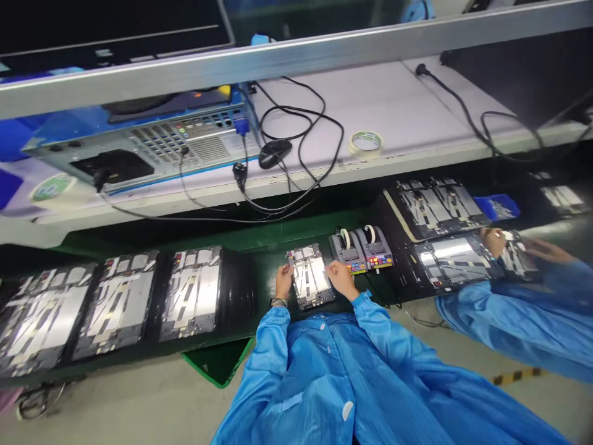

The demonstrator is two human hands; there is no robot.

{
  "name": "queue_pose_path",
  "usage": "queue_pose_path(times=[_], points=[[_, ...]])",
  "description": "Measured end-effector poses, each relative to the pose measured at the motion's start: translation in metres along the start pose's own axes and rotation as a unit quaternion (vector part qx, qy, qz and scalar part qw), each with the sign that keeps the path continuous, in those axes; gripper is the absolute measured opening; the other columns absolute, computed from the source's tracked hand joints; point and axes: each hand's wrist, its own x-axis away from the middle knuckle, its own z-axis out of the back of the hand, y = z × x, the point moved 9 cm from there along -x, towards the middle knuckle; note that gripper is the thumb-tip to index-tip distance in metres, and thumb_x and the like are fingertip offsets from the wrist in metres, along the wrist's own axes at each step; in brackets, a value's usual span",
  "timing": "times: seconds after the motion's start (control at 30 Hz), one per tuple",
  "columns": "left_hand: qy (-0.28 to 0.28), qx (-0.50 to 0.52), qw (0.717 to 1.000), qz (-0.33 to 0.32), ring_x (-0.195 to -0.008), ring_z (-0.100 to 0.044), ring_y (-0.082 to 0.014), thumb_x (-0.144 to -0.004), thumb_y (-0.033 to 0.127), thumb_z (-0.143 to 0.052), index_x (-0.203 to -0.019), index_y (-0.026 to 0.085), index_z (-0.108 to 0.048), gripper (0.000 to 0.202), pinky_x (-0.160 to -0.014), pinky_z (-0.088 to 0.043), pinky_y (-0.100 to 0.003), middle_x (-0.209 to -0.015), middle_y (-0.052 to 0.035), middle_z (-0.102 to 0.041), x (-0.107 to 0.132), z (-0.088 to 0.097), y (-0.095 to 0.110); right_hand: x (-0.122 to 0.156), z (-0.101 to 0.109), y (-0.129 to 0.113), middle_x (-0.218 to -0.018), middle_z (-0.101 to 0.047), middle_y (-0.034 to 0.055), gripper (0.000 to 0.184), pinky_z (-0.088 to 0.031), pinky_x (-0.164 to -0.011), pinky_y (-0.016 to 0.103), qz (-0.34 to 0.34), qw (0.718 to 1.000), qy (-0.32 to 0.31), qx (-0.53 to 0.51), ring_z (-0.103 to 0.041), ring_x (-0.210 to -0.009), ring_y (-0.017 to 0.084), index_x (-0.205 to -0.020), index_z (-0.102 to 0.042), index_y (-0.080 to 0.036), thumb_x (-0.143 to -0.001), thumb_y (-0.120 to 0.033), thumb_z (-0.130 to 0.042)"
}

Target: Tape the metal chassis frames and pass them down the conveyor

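In front of me lies an opened tablet (309,279), its silver plates, dark ribbon cables and circuit parts facing up. My left hand (283,283) is closed at its upper left edge, thumb and fingers against the side. My right hand (341,278) is at the right edge, fingertips pinched together over the upper part; whatever sits between them is too small to make out. Just beyond my right hand stand two tape dispensers (360,250) with lit red displays, each carrying a white tape roll.
Several opened tablets (192,290) line the bench on the left. At the right, a co-worker's hand (495,241) is over more tablets (456,262), near a blue tray (498,207). Above, a shelf holds a computer case (199,145), a mouse (275,153), a tape roll (365,142) and loose cables.
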Motion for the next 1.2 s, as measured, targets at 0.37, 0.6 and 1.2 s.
queue_pose_path(times=[0.37,0.6,1.2], points=[[0.013,0.103,0.987,0.124,-0.076,-0.058,-0.0141,-0.071,0.037,-0.079,-0.101,0.021,-0.067,0.036,-0.07,-0.045,-0.027,-0.079,0.0013,-0.06,0.002,-0.001,-0.026,0.051,0.093,0.2,-0.06,-0.06,-0.0038,0.035,-0.036,-0.038,0.019,-0.268,0.803,0.289,-0.446,-0.05,-0.043,0.01,-0.09,-0.059,-0.018,-0.078,-0.045,-0.078],[0.023,0.049,0.992,0.117,-0.078,-0.059,-0.0154,-0.071,0.046,-0.081,-0.097,0.02,-0.067,0.039,-0.07,-0.047,-0.028,-0.078,0.0006,-0.06,0.014,0.002,-0.005,0.033,0.088,0.199,-0.059,-0.06,-0.0039,0.034,-0.041,-0.041,0.019,-0.283,0.794,0.276,-0.461,-0.051,-0.044,0.009,-0.084,-0.061,-0.017,-0.073,-0.04,-0.084],[-0.006,0.067,0.99,0.122,-0.076,-0.058,-0.0129,-0.068,0.048,-0.081,-0.098,0.02,-0.068,0.042,-0.068,-0.044,-0.025,-0.081,0.0013,-0.061,-0.001,0.005,-0.033,0.036,0.079,0.215,-0.073,-0.068,-0.0022,0.029,-0.062,-0.062,0.026,-0.327,0.687,0.364,-0.537,-0.071,-0.066,0.014,-0.092,-0.049,-0.022,-0.074,-0.014,-0.071]])
